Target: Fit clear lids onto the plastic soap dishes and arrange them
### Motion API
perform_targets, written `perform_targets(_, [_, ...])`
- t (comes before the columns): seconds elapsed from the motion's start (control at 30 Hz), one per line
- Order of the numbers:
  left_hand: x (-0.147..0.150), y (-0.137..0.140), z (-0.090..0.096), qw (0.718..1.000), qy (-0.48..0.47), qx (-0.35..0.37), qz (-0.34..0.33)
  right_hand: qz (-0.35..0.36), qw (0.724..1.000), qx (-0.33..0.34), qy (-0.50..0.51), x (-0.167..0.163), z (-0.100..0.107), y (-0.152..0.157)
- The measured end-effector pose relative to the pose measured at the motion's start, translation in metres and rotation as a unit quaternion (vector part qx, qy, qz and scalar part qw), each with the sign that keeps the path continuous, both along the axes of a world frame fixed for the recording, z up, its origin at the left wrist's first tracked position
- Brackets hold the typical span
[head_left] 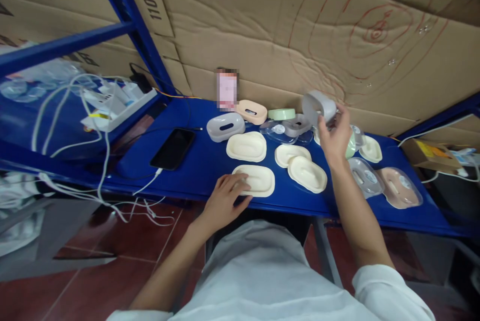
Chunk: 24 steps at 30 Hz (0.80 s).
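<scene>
My left hand (pixel 228 200) rests with fingers spread on a cream oval tray (pixel 261 180) near the front edge of the blue shelf. Raised at the back right, my right hand (pixel 335 136) grips a grey oval plastic ring-shaped piece (pixel 325 103) between thumb and fingers. Behind the left hand lies another cream tray (pixel 246 146). Between my hands, one cream tray (pixel 307 174) overlaps a second cream tray (pixel 290 154). A grey slotted piece (pixel 225 127) and a peach slotted piece (pixel 252 112) stand farther back. Beneath the right hand, a green piece (pixel 351 145) is partly hidden.
A black phone (pixel 173 148) with a white cable lies on the left of the blue shelf (pixel 204 188). Clear-covered grey (pixel 364 177) and peach (pixel 400 187) soap-dish-like boxes sit at right. Cardboard (pixel 258 36) walls the back. A power strip (pixel 120 106) and tangled cables are at left.
</scene>
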<state>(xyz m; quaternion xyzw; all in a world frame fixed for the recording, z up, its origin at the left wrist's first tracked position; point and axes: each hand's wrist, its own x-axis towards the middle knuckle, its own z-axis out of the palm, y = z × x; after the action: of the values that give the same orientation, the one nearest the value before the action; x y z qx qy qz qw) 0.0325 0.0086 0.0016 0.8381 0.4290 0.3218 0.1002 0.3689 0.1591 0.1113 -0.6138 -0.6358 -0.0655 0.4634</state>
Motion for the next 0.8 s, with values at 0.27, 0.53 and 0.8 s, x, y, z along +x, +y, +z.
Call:
perform_targets(0.27, [-0.001, -0.001, 0.000, 0.999, -0.010, -0.051, 0.002, 0.158, 0.967, -0.138, 0.142, -0.001, -0.066, -0.112])
perform_targets(0.53, [-0.003, -0.004, 0.001, 0.997, -0.038, -0.068, 0.003, 0.161, 0.968, -0.140, 0.133, -0.047, -0.084, -0.138])
perform_targets(0.8, [-0.001, 0.000, -0.001, 1.000, -0.013, 0.003, -0.013, 0.199, 0.963, -0.173, 0.060, -0.079, -0.090, -0.160])
